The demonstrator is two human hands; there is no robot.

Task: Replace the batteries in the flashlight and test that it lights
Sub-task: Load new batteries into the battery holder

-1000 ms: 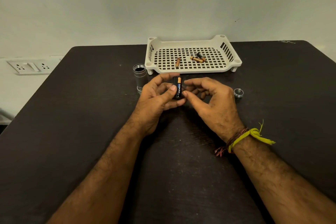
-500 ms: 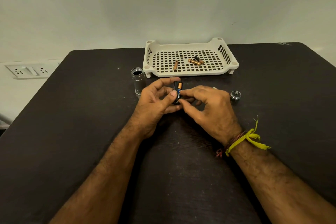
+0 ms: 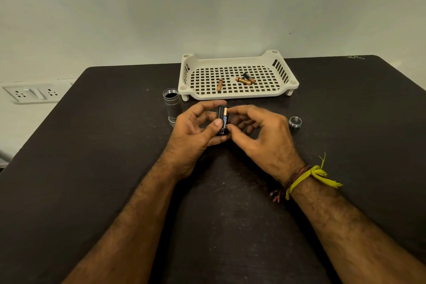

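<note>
Both hands, left hand (image 3: 193, 131) and right hand (image 3: 260, 136), are now being pinched more tightly around the battery holder (image 3: 223, 122) at frame centre; loading is nearing completion, while the flashlight body (image 3: 171, 105) is being left open.

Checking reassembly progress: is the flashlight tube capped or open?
Open. The flashlight tube stands upright on the table with its dark mouth showing; the end cap lies apart, spring up.

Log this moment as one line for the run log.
step: seating battery | left hand + right hand: holding battery holder | flashlight body: upright, open | tail cap: off, on table
</note>
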